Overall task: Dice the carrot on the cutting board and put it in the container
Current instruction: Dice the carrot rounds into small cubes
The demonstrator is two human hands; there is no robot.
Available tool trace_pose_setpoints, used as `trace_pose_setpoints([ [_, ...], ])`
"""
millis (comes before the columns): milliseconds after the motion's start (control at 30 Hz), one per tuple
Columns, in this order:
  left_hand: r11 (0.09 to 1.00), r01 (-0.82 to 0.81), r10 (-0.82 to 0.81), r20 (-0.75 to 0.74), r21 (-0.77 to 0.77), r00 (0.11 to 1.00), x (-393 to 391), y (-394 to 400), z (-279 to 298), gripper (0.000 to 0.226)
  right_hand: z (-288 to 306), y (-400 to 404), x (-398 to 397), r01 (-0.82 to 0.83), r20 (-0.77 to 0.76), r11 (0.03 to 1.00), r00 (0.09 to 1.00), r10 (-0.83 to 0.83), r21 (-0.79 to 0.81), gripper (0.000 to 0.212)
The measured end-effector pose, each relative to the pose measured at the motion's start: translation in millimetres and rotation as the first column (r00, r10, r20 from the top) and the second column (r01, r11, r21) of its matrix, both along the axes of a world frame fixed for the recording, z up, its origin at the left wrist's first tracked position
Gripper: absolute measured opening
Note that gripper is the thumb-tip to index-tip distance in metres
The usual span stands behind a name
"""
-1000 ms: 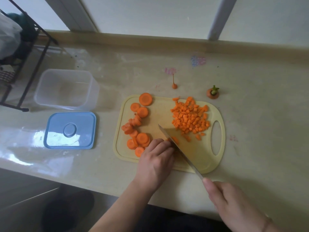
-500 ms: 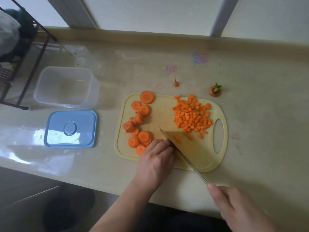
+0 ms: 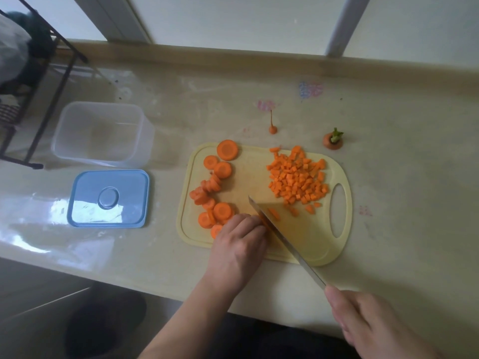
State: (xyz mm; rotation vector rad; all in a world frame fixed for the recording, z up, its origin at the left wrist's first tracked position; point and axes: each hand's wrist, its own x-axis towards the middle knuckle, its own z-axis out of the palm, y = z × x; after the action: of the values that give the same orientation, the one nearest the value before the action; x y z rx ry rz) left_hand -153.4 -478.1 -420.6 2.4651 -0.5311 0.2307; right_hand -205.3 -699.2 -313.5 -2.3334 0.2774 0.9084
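carrot: slices [image 3: 211, 193] ranged down board [image 3: 305, 244] left side, dice [image 3: 298, 181] heaped at its right by the handle hole | left hand [image 3: 238, 244] curled on the board's near edge, piece beneath hidden | knife [image 3: 285, 237] gripped by right hand [image 3: 373, 322], blade beside left fingers | container [image 3: 101, 134] left of board, holding no carrot

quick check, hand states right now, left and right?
Left hand: curled, pressing down orange carrot pieces hidden beneath it on the pale yellow plastic cutting board.
Right hand: closed around the handle of the steel kitchen knife.
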Motion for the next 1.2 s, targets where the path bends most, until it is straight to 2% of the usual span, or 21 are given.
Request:
trace_pose_setpoints([
  [100, 1.0, -0.003, 0.003, -0.008, -0.006, 1.0, 0, 1, -1, 0.013, 4, 2, -2, 0.052, -0.033, 0.996, 0.998, -0.05, 0.067, 0.107],
  [200, 1.0, -0.013, 0.013, -0.006, -0.014, 1.0, 0, 1, -1, 0.01, 1, 0, -7, 0.041, -0.065, 0.999, 0.997, -0.042, -0.01, 0.066],
  [233, 1.0, -0.014, 0.014, -0.006, -0.018, 1.0, 0, 1, -1, 0.009, -2, -1, -7, 0.035, -0.047, 0.999, 0.998, -0.037, -0.04, 0.061],
  [300, 1.0, -0.011, 0.011, -0.006, -0.029, 1.0, -1, 1, 0, 0.011, -7, 1, -4, 0.0, -0.018, 0.999, 1.0, 0.0, -0.039, 0.064],
  [433, 0.999, 0.003, -0.003, 0.001, -0.032, 1.0, 0, 0, 2, 0.011, -25, 10, 7, -0.058, 0.046, 0.993, 0.997, 0.054, 0.101, 0.087],
  [667, 0.996, 0.084, -0.084, 0.03, -0.025, 0.996, -1, 13, 8, 0.02, -28, -5, 3, -0.084, 0.107, 0.985, 0.992, 0.068, 0.154, 0.092],
  [733, 0.99, 0.018, -0.005, 0.088, -0.139, 0.996, -5, 26, 17, 0.023, -25, -16, -2, -0.122, 0.131, 0.989, 0.985, 0.111, 0.085, 0.09],
  [800, 0.953, -0.114, 0.15, 0.11, -0.282, 0.983, -5, 41, 32, 0.027, -24, -27, -6, -0.224, 0.174, 0.972, 0.956, 0.234, -0.073, 0.09],
  [867, 0.918, -0.233, 0.261, 0.047, -0.321, 0.964, 2, 53, 53, 0.021, -26, -34, -7, -0.308, 0.194, 0.929, 0.918, 0.347, -0.208, 0.095],
  [900, 0.919, -0.252, 0.26, -0.016, -0.303, 0.966, 9, 54, 62, 0.019, -28, -37, -7, -0.345, 0.193, 0.9, 0.896, 0.4, -0.266, 0.102],
  [933, 0.939, -0.213, 0.191, -0.106, -0.271, 0.976, 18, 54, 70, 0.019, -30, -38, -6, -0.384, 0.19, 0.865, 0.869, 0.457, -0.322, 0.108],
  [1000, 0.99, 0.025, -0.066, -0.298, -0.141, 0.952, 35, 46, 79, 0.025, -32, -41, -7, -0.434, 0.214, 0.817, 0.818, 0.534, -0.38, 0.109],
  [1067, 0.958, 0.281, -0.242, -0.374, 0.052, 0.895, 46, 32, 74, 0.037, -30, -39, -4, -0.416, 0.299, 0.834, 0.795, 0.527, -0.364, 0.091],
  [1133, 0.912, 0.383, -0.298, -0.408, 0.144, 0.863, 51, 20, 67, 0.041, -31, -40, -2, -0.4, 0.282, 0.841, 0.813, 0.509, -0.363, 0.073],
  [1200, 0.901, 0.402, -0.305, -0.421, 0.164, 0.854, 52, 13, 62, 0.041, -37, -44, -4, -0.35, 0.39, 0.836, 0.762, 0.517, -0.423, 0.069],
])
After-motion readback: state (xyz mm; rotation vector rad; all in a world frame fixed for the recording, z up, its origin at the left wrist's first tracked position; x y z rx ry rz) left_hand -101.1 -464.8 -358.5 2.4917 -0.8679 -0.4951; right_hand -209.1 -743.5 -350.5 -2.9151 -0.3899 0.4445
